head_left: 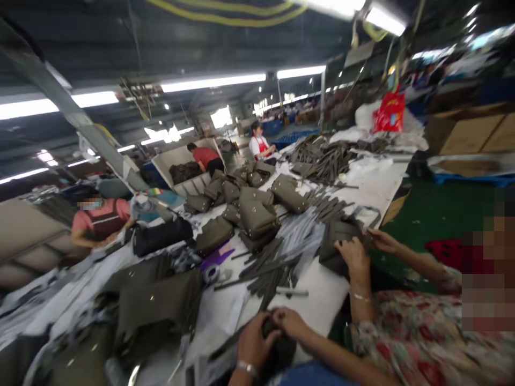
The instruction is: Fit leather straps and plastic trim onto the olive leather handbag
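My left hand (253, 340) and my right hand (290, 321) meet at the bottom centre, both closed round a dark grey fabric piece (277, 346) held just off the near edge of the white worktable (322, 292). A bracelet shows on my left wrist. Loose dark grey straps (267, 268) lie on the table just beyond my hands. Olive-grey bags (257, 214) are piled further up the table.
A co-worker in a floral top sits at my right, hands (356, 254) on a dark bag piece (338, 241). Other people work at the left and far end. More straps (325, 158), a red bag (389, 112) and cardboard boxes (470, 134) lie beyond.
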Motion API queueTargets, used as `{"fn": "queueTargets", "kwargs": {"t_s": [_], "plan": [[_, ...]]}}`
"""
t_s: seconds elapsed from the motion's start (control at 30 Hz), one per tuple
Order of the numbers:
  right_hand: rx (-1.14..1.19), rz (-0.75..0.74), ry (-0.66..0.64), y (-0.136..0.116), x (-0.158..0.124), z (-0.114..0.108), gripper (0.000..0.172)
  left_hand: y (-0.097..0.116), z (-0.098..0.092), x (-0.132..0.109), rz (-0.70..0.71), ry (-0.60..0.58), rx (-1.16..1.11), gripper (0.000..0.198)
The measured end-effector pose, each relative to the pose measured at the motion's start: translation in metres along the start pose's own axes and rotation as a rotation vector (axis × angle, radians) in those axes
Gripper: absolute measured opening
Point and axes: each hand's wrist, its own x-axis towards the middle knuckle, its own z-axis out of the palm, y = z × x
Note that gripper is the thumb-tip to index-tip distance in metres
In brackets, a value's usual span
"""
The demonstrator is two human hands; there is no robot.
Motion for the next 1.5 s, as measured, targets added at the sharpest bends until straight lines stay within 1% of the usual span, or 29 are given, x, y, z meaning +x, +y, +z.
{"fn": "queueTargets", "kwargs": {"t_s": [0.03,0.07,0.1,0.13,0.17,0.2,0.27,0.4,0.53,0.67,0.8,0.9,0.93,0.97,1.0,1.03,1.1,1.13,1.17,1.23,1.3,1.5], "plan": [[0.034,0.085,-0.029,-0.012,-0.005,0.038,0.028,0.002,-0.002,-0.004,0.045,0.018,-0.017,0.034],[0.057,0.178,-0.049,-0.022,-0.011,0.073,0.024,0.003,-0.004,-0.004,0.066,0.033,-0.01,0.03],[0.072,0.269,-0.06,-0.029,-0.017,0.1,0.019,0.003,-0.005,-0.003,0.084,0.063,0.004,0.029],[0.085,0.344,-0.071,-0.033,-0.021,0.12,0.018,0.002,-0.004,-0.001,0.075,0.053,0.01,0.029],[0.092,0.408,-0.076,-0.034,-0.024,0.133,0.021,0.0,-0.003,0.002,0.06,0.04,0.016,0.028],[0.095,0.458,-0.079,-0.031,-0.027,0.139,0.022,-0.002,-0.002,0.004,0.046,0.032,0.023,0.028],[0.091,0.536,-0.074,-0.02,-0.029,0.138,0.02,-0.008,0.0,0.004,0.03,0.027,0.036,0.029],[0.061,0.638,-0.041,0.002,-0.035,0.122,0.02,-0.016,0.0,0.0,0.055,0.069,0.066,0.029],[0.03,0.703,0.0,0.013,-0.041,0.116,0.022,-0.017,-0.001,0.0,0.049,0.068,0.08,0.029],[0.006,0.752,0.027,0.023,-0.044,0.114,0.02,-0.015,0.0,0.0,0.032,0.067,0.084,0.028],[-0.033,0.799,0.059,0.028,-0.046,0.112,0.02,-0.016,0.002,-0.001,0.05,0.096,0.084,0.027],[-0.063,0.82,0.079,0.018,-0.047,0.108,0.021,-0.019,0.002,-0.002,0.058,0.093,0.075,0.027],[-0.077,0.802,0.093,0.012,-0.047,0.105,0.022,-0.019,0.002,-0.002,0.062,0.087,0.07,0.027],[-0.095,0.749,0.109,0.005,-0.046,0.101,0.023,-0.02,0.002,-0.002,0.068,0.081,0.063,0.027],[-0.11,0.657,0.115,-0.004,-0.045,0.098,0.026,-0.02,0.002,-0.001,0.074,0.078,0.056,0.027],[-0.118,0.532,0.104,-0.013,-0.043,0.094,0.029,-0.021,0.002,-0.001,0.08,0.077,0.051,0.027],[-0.107,0.269,0.021,-0.029,-0.038,0.089,0.029,-0.021,0.001,0.0,0.089,0.074,0.049,0.027],[-0.093,0.179,-0.038,-0.036,-0.035,0.088,0.027,-0.021,0.001,0.0,0.09,0.07,0.052,0.028],[-0.074,0.137,-0.097,-0.041,-0.033,0.088,0.024,-0.021,0.001,0.0,0.091,0.067,0.055,0.028],[-0.04,0.148,-0.182,-0.047,-0.029,0.089,0.023,-0.021,0.002,0.001,0.096,0.06,0.06,0.028],[-0.006,0.205,-0.223,-0.046,-0.028,0.092,0.023,-0.021,0.003,0.001,0.103,0.063,0.057,0.028],[0.036,0.287,-0.231,-0.033,-0.031,0.101,0.021,-0.024,0.009,0.001,0.089,0.122,0.007,0.026]]}}
